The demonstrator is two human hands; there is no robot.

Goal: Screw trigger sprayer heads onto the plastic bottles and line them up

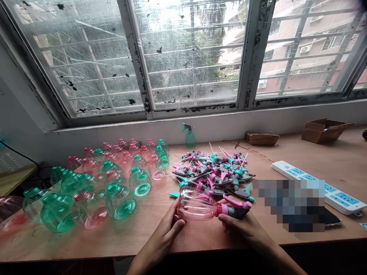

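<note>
A see-through pink spray bottle (196, 206) lies on its side in the air just over the table's front part. My left hand (171, 231) is closed around its base end. A pink and dark grey trigger spray head (236, 208) sits at the bottle's neck, with its trigger pointing up. My right hand (239, 226) grips the pink collar from below, its thumb beside the neck and most fingers hidden. Just behind lies a heap of loose spray heads (213, 173) in pink, green and grey, with white tubes sticking out.
Several open green bottles (120, 202) and pink bottles (90, 210) stand on the left of the wooden table (137, 236). One green spray bottle (189, 137) stands by the wall. Rightward are a power strip (318, 187), a partly blurred phone (329, 218) and cardboard boxes (323, 130).
</note>
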